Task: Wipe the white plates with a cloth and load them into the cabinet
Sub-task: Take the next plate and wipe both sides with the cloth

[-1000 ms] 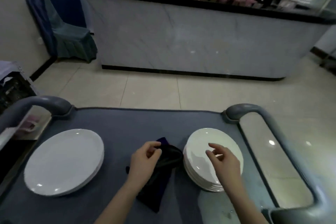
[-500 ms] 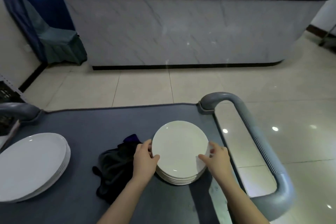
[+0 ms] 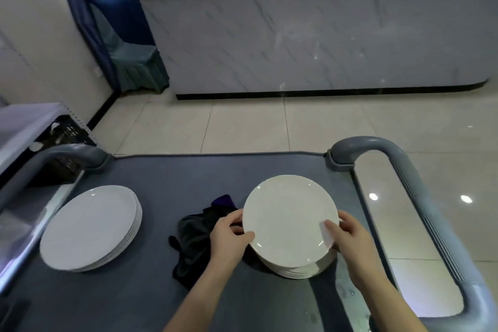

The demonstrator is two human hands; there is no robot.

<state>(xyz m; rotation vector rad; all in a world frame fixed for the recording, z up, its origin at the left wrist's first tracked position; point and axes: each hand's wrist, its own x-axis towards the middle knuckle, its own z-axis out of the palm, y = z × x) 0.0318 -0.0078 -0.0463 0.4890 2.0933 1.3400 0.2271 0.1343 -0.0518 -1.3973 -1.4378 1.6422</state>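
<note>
Plates in two white stacks sit on the grey cart top (image 3: 188, 175): the wider left stack (image 3: 90, 226) at nine o'clock, the right stack (image 3: 296, 271) at three. Between them lies a dark cloth (image 3: 194, 234), crumpled. From where I stand, both hands clamp the top plate (image 3: 289, 219) of the right stack. The left hand (image 3: 229, 237) pinches its rim at eight o'clock, the right hand (image 3: 350, 240) at four, thumbs on top.

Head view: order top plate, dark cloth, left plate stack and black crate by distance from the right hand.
1. top plate, gripped by the right hand.
2. dark cloth, left of it.
3. left plate stack, left side of the cart.
4. black crate, off-cart, far left.
</note>
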